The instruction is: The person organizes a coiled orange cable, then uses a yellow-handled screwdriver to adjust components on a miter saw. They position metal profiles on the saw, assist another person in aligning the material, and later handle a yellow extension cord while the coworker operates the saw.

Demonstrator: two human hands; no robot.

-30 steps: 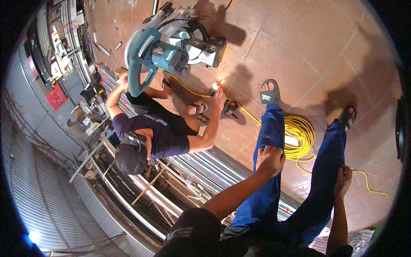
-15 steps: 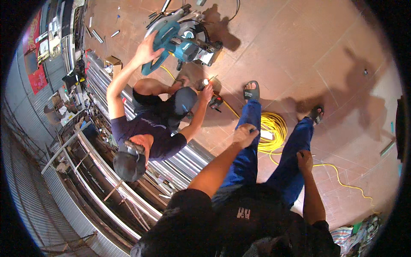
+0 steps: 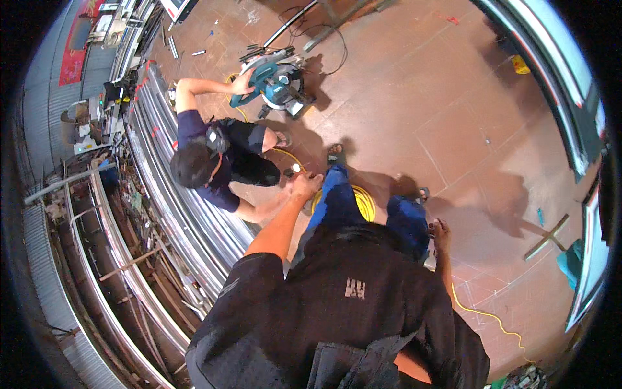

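Observation:
My left hand (image 3: 306, 187) is beside my left knee, close to the lower forearm of a squatting co-worker. Its fingers are small and partly hidden, and whether it holds anything does not show. Near it are a small bright white spot and a dark object (image 3: 289, 173) on the floor. My right hand (image 3: 440, 233) hangs by my right thigh with loosely bent fingers and nothing visible in them. The co-worker's other hand (image 3: 243, 83) grips the handle of a teal mitre saw (image 3: 277, 91) standing on the floor. The co-worker's lower hand is hidden behind mine.
A coil of yellow cable (image 3: 365, 203) lies between my legs, and its loose end (image 3: 492, 316) trails right. Long metal profiles (image 3: 181, 188) are stacked at the left beside a rack (image 3: 107, 227). Framed panels (image 3: 551, 71) stand at the right edge. A crossed wooden piece (image 3: 547, 238) lies nearby.
My view has shifted, bringing the right-hand panels in. My left hand has moved from my knee toward the co-worker. The co-worker's head has turned lower and nearer the saw; one hand stays on its handle.

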